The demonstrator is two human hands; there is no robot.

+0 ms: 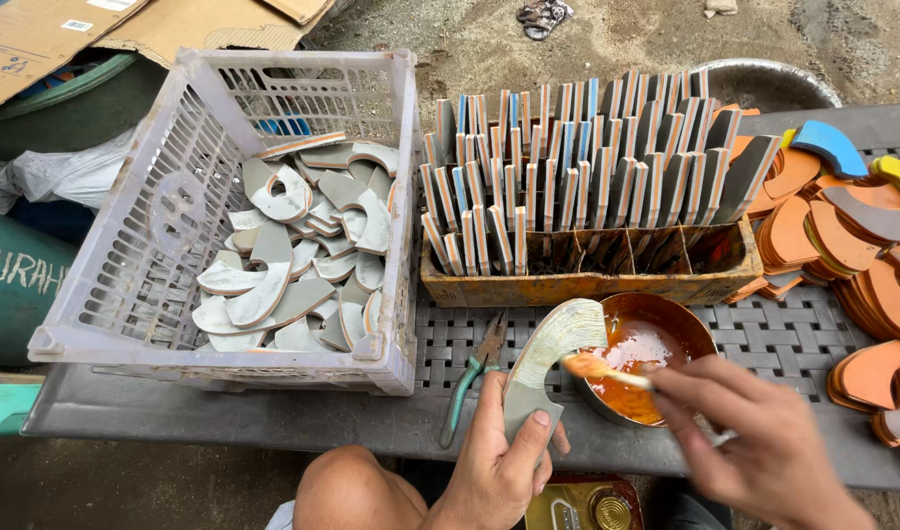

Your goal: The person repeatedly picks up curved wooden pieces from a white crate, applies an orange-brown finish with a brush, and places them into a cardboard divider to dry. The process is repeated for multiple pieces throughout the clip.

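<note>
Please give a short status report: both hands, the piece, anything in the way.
Left hand grips curved grey piece. Right hand holds brush at its edge, over glue bowl. Pliers beside, not blocking.

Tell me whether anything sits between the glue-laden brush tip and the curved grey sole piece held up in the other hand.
Nothing visible does. The brush tip in the right hand meets the curved grey sole piece held by the left hand.
</note>
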